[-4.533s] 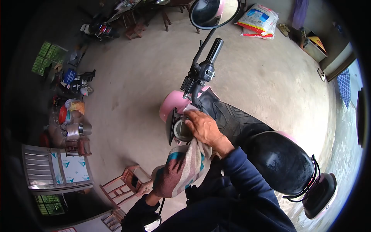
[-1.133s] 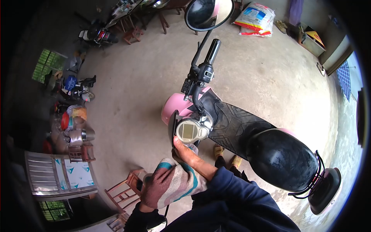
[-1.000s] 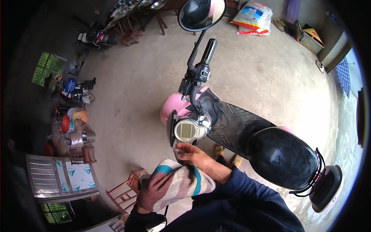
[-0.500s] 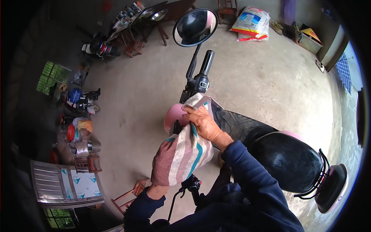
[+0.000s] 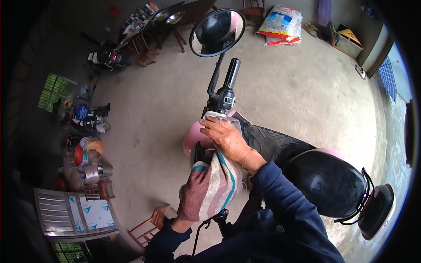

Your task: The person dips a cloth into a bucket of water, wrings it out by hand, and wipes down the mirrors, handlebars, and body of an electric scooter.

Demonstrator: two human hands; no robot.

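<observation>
A striped towel [image 5: 212, 190] in dusty pink, white and teal stretches over the front of a pink-and-black scooter [image 5: 196, 135]. My right hand [image 5: 226, 139] holds the towel's upper end against the top of the scooter's front, just below the handlebar grip [image 5: 232, 73]; its fingers reach forward over the cloth. The lower end drapes over my left hand [image 5: 182, 224], where little more than the wrist shows and the fingers are hidden. Above the grip stands a round mirror [image 5: 217, 33]. The black seat [image 5: 326, 184] lies to the right, beyond the dark footboard [image 5: 274, 142].
Stacked sacks [image 5: 280, 24] lie on the concrete floor at the back. A wooden chair [image 5: 151, 225] stands close by my left arm. Along the left are a metal-framed cabinet [image 5: 79, 212], pots and a parked motorbike [image 5: 109, 57]. A side table [image 5: 140, 22] holds bottles.
My right hand has shifted slightly left and flattened over the towel's upper end, which stuck up before. My left hand and the towel's lower part have moved a little down and right.
</observation>
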